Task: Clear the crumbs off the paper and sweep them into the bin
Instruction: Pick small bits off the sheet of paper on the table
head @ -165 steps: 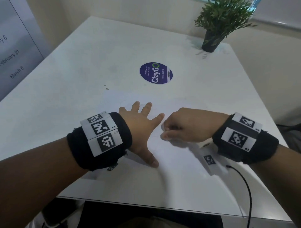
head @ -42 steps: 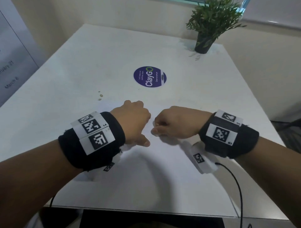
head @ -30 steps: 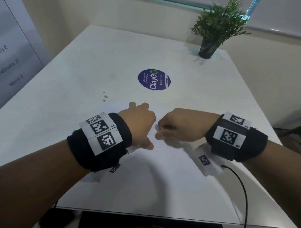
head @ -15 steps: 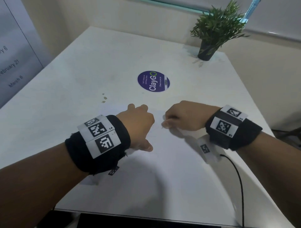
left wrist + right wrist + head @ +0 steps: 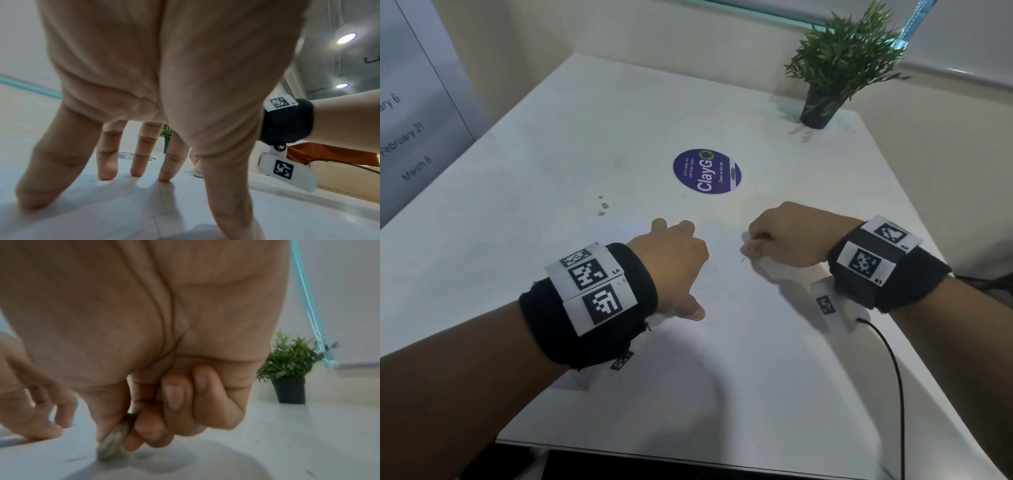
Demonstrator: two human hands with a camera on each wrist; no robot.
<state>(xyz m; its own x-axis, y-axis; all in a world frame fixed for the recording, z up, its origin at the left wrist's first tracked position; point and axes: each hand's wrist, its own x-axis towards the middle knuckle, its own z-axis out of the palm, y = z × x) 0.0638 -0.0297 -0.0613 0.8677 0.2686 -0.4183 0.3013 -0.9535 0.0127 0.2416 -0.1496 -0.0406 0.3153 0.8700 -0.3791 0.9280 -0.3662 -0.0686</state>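
A white sheet of paper (image 5: 722,349) lies on the white table (image 5: 551,154), near its front edge. My left hand (image 5: 674,263) stands on the sheet with its fingers straight, and the fingertips (image 5: 135,173) press down on the paper (image 5: 123,211). To the right, my right hand (image 5: 780,240) is curled, knuckles up. Its thumb and fingers pinch a small grey-white eraser-like piece (image 5: 115,441), whose lower end touches the paper. A thin dark fleck (image 5: 74,460) lies just left of that piece. A few pale crumbs (image 5: 603,206) sit on the table beyond the sheet's left corner.
A round purple ClayGo sticker (image 5: 707,171) is in the middle of the table. A potted plant (image 5: 822,113) stands at the far right corner. A black cable (image 5: 893,363) runs from my right wrist over the front edge. A dated board (image 5: 407,137) stands at the left.
My right hand has slid right and away from the left hand, still pinching the small piece. The left hand, flat and splayed 5.5 s ago, now stands on its fingertips.
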